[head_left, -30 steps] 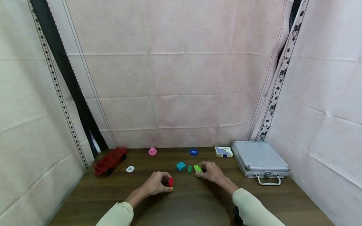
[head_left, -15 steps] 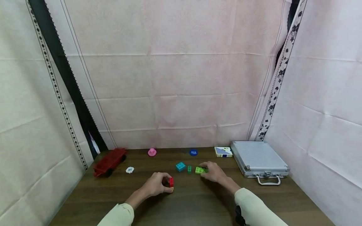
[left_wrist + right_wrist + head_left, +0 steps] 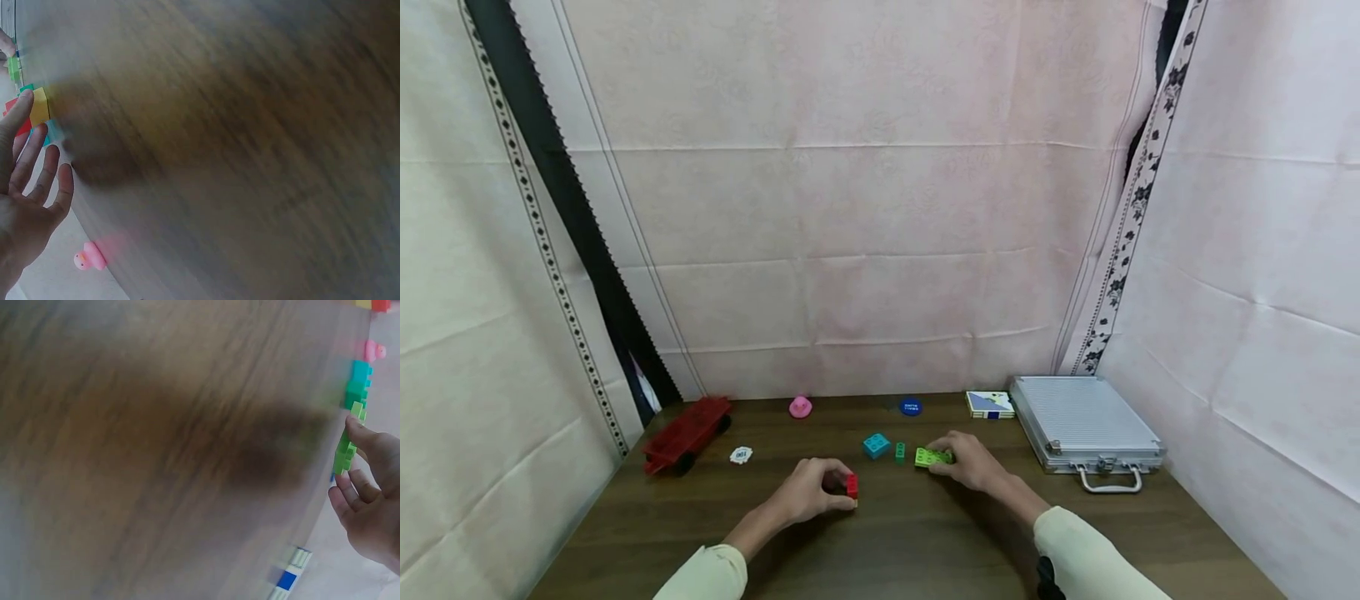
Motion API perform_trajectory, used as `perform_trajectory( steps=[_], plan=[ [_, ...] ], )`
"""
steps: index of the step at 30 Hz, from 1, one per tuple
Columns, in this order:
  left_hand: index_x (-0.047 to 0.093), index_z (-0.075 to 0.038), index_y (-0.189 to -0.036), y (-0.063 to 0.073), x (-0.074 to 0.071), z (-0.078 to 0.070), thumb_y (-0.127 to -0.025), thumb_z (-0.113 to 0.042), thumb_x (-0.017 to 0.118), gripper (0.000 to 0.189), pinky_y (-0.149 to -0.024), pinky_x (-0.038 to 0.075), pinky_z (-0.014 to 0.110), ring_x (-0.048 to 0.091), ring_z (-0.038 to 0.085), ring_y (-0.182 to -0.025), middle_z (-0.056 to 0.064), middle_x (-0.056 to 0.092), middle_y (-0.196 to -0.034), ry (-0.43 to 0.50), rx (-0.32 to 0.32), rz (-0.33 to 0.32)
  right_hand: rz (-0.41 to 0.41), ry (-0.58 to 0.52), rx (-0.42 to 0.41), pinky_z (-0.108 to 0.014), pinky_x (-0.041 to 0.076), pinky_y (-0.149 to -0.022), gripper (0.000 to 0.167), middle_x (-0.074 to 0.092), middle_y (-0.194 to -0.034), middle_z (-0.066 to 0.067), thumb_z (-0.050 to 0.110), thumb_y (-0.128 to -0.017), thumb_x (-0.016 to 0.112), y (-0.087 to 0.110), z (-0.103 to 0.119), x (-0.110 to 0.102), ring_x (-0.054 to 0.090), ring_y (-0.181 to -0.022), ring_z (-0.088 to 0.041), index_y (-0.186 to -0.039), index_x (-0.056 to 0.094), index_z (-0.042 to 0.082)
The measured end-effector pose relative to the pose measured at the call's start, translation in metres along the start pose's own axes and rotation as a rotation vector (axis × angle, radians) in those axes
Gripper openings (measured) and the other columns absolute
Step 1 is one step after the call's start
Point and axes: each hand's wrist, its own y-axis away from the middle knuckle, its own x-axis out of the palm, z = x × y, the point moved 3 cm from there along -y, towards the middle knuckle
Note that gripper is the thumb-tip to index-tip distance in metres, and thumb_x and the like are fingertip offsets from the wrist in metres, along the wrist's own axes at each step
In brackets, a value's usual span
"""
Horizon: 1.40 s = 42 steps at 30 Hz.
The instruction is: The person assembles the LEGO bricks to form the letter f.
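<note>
My left hand (image 3: 814,489) pinches a small stack of toy building bricks between thumb and fingers: a red brick (image 3: 852,485) above a yellow brick (image 3: 40,107). To the right, my right hand (image 3: 972,461) grips a lime green brick (image 3: 929,457) whose studs face up; the fingers cover its right end. In the right wrist view the thumb lies along the side of that brick. Left of it on the table are a small green brick (image 3: 900,451) and a larger blue brick (image 3: 876,445), both apart from my hands.
A red toy wagon (image 3: 688,435) and a white badge-like piece (image 3: 741,455) lie at left. Behind the bricks are a pink rubber duck (image 3: 801,407), a blue disc (image 3: 911,407) and a flat box (image 3: 990,403). A silver case (image 3: 1086,421) lies at right, handle towards me.
The right hand has turned the lime green brick from pointing away to lying sideways, shifting slightly right. The left hand keeps the red and yellow bricks in almost the same place.
</note>
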Motion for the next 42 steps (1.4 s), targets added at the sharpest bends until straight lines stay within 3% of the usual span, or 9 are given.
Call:
perform_trajectory(
  steps=[10, 20, 29, 42],
  plan=[
    [0.075, -0.01, -0.108, -0.003, 0.001, 0.002, -0.083, -0.023, 0.09, 0.032, -0.073, 0.053, 0.028, 0.065, 0.018, -0.086, -0.004, 0.072, -0.093, 0.028, -0.02, 0.008, -0.001, -0.089, -0.126, -0.033, 0.056, -0.081, 0.031, 0.073, -0.113, -0.007, 0.022, -0.094, 0.079, -0.009, 0.045, -0.01, 0.066, -0.096, -0.017, -0.12, 0.076, 0.005],
    [0.077, -0.009, -0.102, 0.0, -0.002, -0.001, -0.082, -0.021, 0.09, 0.027, -0.068, 0.052, 0.027, 0.063, 0.015, -0.079, -0.003, 0.072, -0.09, 0.055, -0.002, 0.024, 0.063, -0.073, -0.18, -0.032, 0.056, -0.086, 0.034, 0.07, -0.115, -0.003, 0.024, -0.095, 0.078, -0.022, 0.087, 0.012, 0.065, -0.103, -0.016, -0.126, 0.075, 0.01],
    [0.077, -0.011, -0.094, -0.005, -0.002, -0.005, -0.082, -0.02, 0.091, 0.021, -0.066, 0.05, 0.027, 0.061, 0.013, -0.076, -0.001, 0.073, -0.086, 0.025, 0.016, 0.028, 0.106, -0.037, -0.19, -0.022, 0.053, -0.084, 0.033, 0.07, -0.119, 0.0, 0.027, -0.095, 0.078, -0.029, 0.101, 0.026, 0.064, -0.108, -0.011, -0.125, 0.076, 0.014],
    [0.077, -0.011, -0.099, -0.003, -0.004, -0.006, -0.082, -0.023, 0.091, 0.026, -0.067, 0.052, 0.027, 0.061, 0.009, -0.077, -0.007, 0.071, -0.085, -0.006, -0.003, 0.027, 0.161, 0.002, -0.173, -0.022, 0.053, -0.085, 0.034, 0.068, -0.121, 0.001, 0.03, -0.095, 0.078, -0.028, 0.112, 0.035, 0.062, -0.111, -0.011, -0.125, 0.076, 0.016]
  ],
)
